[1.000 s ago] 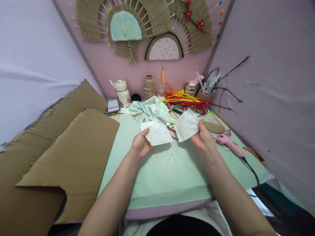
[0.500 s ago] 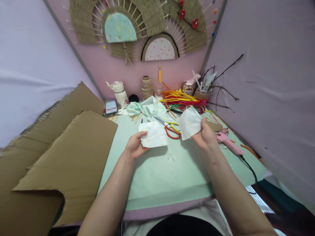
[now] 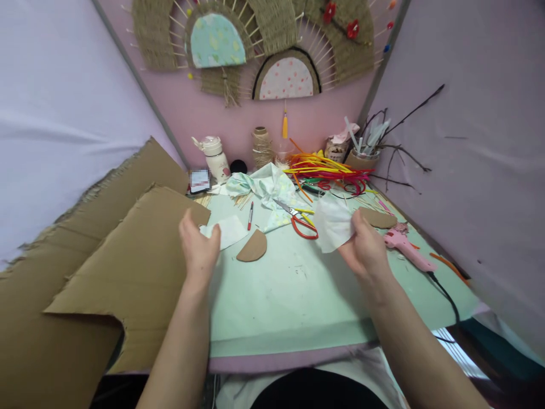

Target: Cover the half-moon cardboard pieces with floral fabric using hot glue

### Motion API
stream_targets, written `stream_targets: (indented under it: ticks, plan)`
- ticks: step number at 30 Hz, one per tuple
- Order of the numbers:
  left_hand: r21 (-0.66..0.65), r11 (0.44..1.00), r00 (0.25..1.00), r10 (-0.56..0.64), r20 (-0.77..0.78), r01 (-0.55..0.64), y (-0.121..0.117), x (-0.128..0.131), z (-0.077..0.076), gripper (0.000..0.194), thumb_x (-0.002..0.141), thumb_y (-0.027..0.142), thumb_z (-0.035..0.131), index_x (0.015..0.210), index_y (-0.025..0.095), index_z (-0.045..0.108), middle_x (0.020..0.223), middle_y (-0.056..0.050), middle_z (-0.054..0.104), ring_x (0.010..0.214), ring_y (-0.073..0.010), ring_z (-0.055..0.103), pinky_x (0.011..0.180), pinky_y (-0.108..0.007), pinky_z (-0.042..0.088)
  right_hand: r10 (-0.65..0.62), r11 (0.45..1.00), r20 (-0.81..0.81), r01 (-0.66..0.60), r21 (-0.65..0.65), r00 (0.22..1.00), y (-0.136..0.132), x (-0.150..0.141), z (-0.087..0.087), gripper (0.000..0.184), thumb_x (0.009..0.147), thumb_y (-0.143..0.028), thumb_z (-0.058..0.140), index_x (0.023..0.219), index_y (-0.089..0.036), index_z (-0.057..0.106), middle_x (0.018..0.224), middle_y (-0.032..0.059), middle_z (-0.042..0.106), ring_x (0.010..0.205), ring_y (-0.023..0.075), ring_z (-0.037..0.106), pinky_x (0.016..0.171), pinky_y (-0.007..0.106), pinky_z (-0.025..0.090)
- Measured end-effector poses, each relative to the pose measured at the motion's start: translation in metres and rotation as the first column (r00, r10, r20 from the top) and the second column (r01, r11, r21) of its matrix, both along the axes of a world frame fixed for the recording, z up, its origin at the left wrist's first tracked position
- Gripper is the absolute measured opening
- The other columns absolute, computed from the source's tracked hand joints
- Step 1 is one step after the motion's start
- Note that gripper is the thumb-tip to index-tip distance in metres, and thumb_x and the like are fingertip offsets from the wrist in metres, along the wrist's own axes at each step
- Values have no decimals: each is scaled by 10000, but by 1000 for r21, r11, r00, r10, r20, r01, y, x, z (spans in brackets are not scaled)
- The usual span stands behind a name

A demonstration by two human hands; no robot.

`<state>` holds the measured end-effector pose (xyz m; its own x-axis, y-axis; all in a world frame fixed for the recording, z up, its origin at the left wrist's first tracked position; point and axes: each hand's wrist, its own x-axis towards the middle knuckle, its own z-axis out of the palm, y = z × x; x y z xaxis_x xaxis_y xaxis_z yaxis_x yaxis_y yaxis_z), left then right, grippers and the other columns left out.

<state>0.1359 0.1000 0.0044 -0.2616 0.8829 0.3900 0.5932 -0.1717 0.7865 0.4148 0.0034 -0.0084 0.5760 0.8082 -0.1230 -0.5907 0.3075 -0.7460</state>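
My left hand [image 3: 198, 250] is open beside a white fabric piece [image 3: 232, 230], its thumb and fingers spread. That piece lies on the green tabletop at the edge of the cardboard, partly hidden behind the hand. Up in the air, my right hand [image 3: 367, 245] pinches a second white fabric piece [image 3: 333, 224] by its right side. Between the hands a half-round cardboard piece [image 3: 254, 246] rests on the table. A red marker [image 3: 250, 216] and red-handled scissors [image 3: 304, 227] lie just behind it, the scissors partly on crumpled patterned cloth [image 3: 272, 184].
Large cardboard sheets [image 3: 128, 250] cover the left side. A pink glue gun [image 3: 409, 250] with a black cord lies at right near another cardboard piece [image 3: 377, 218]. Along the back stand a white bottle [image 3: 216, 159], a twine spool [image 3: 261, 149], colourful pipe cleaners [image 3: 327, 166] and twigs [image 3: 395, 147].
My left hand has moved left and let go of its fabric piece, which now lies on the table. The half-round cardboard has come into view. My right hand still holds its fabric.
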Motion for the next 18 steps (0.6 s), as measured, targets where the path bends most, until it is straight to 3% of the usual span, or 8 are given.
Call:
stream_targets:
  ticks: [2,3,6,9,11,15,17,18]
  plan:
    - [-140,958,968,-250,11,249,-15,19,-1,569,697,256,674,1236,164,515,1239,-157,566,1190,-307,514,1026,-467,382,21,999,52,-19,-30,998,-9,-18,1,130,799,-352,671,804,-254,586,797,-30,696,886,178,669,838,341,542]
    - [-245,889,922,-373,105,387,-23,30,-2,534,692,270,687,1198,179,545,1208,-148,586,1139,-301,552,979,-454,423,66,997,60,-64,-45,996,-14,-27,2,165,774,-366,697,792,-257,574,751,-45,682,842,171,670,818,329,545]
    - [-282,576,639,-650,411,767,-41,58,-7,664,625,294,770,1237,227,521,1343,-137,512,1213,-286,506,1001,-425,402,204,977,18,-203,-70,979,-22,-48,3,251,719,-408,738,820,-251,569,802,-28,700,846,190,666,770,321,545]
    - [-192,373,413,-715,564,908,-48,75,-18,530,661,327,754,1138,186,572,1191,-117,622,1123,-269,562,966,-404,420,290,950,-51,-294,-103,956,-24,-54,5,352,681,-421,762,910,-219,588,891,21,715,886,220,661,742,329,538]
    - [-246,382,449,-660,602,891,-49,79,-25,343,723,375,695,974,155,616,945,-86,680,910,-245,630,843,-390,474,290,949,-52,-294,-113,956,-24,-52,5,377,662,-423,776,903,-210,581,847,12,707,832,206,664,711,311,534]
    - [-224,716,695,-472,543,661,-54,79,-30,262,716,356,708,884,172,627,953,-58,650,945,-211,600,899,-354,435,142,989,150,-133,-71,978,-29,-48,3,292,752,-470,698,808,-258,505,701,-63,645,685,150,641,633,260,514]
    - [-185,738,618,-370,694,649,-63,80,-26,305,737,405,693,932,180,632,1057,-74,639,1047,-214,576,958,-347,407,91,996,355,-91,-16,931,-33,-50,1,230,834,-465,615,810,-278,483,757,-55,665,769,168,657,699,291,519]
    - [-172,651,482,-334,810,740,-67,81,-24,336,773,453,647,957,172,639,1083,-90,640,1078,-222,572,969,-353,407,117,991,472,-132,-2,874,-35,-52,-1,194,862,-445,585,819,-282,488,821,-37,685,860,185,660,769,322,516]
